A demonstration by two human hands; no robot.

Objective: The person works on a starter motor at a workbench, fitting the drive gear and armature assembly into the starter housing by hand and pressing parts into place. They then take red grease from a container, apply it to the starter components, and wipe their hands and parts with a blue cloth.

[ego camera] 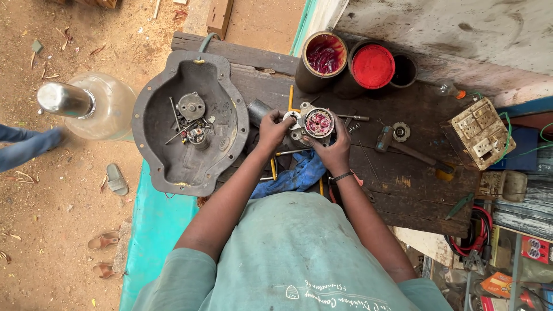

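Both my hands hold a small electric motor (pixel 315 124) over a dark wooden workbench (pixel 415 190). The motor has a metal housing and a round face with pinkish copper windings. My left hand (pixel 272 128) grips its left side, fingers by a white ring-shaped part. My right hand (pixel 334 151) cups it from below and the right; a dark band circles that wrist. A blue cloth (pixel 299 174) lies under my forearms.
A large grey metal cover (pixel 155 138) holding small parts and rods lies to the left. Three cylindrical tins (pixel 325 60) stand at the back. A hammer (pixel 412 151), washer, screwdrivers, a switch board (pixel 479 133) and wires sit right. A big jar (pixel 86 103) and sandals are on the dirt.
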